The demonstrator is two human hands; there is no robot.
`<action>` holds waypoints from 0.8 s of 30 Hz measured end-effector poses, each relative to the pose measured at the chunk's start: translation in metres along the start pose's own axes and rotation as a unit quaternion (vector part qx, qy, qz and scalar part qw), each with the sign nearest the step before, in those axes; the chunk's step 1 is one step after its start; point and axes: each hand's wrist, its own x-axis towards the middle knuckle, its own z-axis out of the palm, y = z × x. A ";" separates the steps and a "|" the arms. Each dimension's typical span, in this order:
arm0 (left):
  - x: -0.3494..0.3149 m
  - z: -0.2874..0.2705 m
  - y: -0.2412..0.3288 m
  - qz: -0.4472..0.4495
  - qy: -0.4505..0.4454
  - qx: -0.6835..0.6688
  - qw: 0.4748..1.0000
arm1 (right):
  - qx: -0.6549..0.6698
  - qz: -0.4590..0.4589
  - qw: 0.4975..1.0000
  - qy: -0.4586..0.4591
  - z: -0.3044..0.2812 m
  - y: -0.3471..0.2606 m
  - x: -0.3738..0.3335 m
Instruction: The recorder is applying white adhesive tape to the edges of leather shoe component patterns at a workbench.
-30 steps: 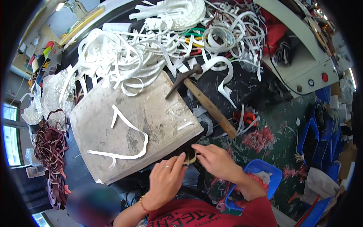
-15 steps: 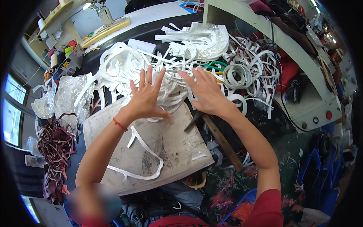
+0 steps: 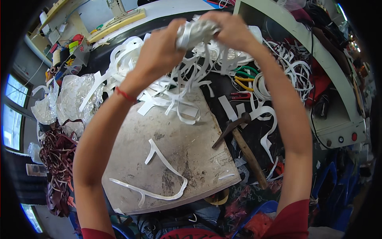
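Note:
My left hand point(image 3: 164, 51) and my right hand point(image 3: 232, 32) are raised over the far side of the work surface. Between them they grip a thick bunch of white strips point(image 3: 195, 34), with loose ends dangling below. Both hands are smeared by motion, but their fingers are wrapped round the bunch. Under the dangling ends, more white strips point(image 3: 183, 105) overlap the far edge of a worn, stained board point(image 3: 207, 151). A bent white strip point(image 3: 159, 196) with a forked end lies on the board's near half.
A wooden-handled hammer point(image 3: 250, 159) rests by the board's right edge. Beyond it are red-handled clippers point(image 3: 240, 96) and rolled white tape point(image 3: 260, 87). Dark red strips point(image 3: 59, 151) and clear plastic bags point(image 3: 77, 95) pile up at left. A pale machine housing point(image 3: 338, 79) curves along the right.
Both hands have gone from spread over the pile to closed round a bunch of strips, lifted up and away from me. The view has shifted, and more of the board shows.

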 end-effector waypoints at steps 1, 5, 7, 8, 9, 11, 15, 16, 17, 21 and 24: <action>0.013 -0.010 0.002 0.029 0.029 0.029 0.999 | 0.046 0.042 0.998 -0.011 -0.016 -0.003 0.009; 0.038 -0.015 0.019 0.085 0.059 0.056 0.993 | 0.053 0.017 0.998 0.025 -0.064 -0.011 0.012; 0.048 -0.011 0.050 0.041 0.023 0.049 0.998 | -0.071 0.022 0.997 0.020 -0.078 0.019 -0.007; 0.043 -0.006 0.050 0.044 -0.031 0.062 0.997 | -0.057 0.007 0.998 0.021 -0.068 0.024 -0.018; 0.036 0.000 0.046 0.046 -0.086 0.070 0.993 | -0.044 -0.005 0.999 0.017 -0.052 0.029 -0.033; 0.008 -0.003 0.029 0.072 -0.203 0.030 0.976 | -0.052 0.027 0.995 -0.075 -0.011 0.024 -0.067; -0.018 -0.038 0.006 0.103 -0.204 -0.003 0.974 | -0.117 0.143 0.922 -0.342 -0.009 0.013 -0.128; -0.021 -0.050 -0.003 0.085 -0.198 0.001 0.976 | -0.130 0.129 0.923 -0.340 -0.014 0.013 -0.134; -0.023 -0.055 -0.013 0.076 -0.190 -0.007 0.979 | -0.152 0.125 0.919 -0.342 -0.023 0.016 -0.142; -0.065 -0.105 -0.057 -0.108 -0.244 -0.006 0.964 | -0.094 0.105 0.941 -0.307 -0.039 0.014 -0.139; -0.107 -0.129 -0.071 -0.182 -0.273 0.011 0.945 | -0.017 0.099 0.979 -0.179 -0.079 0.013 -0.122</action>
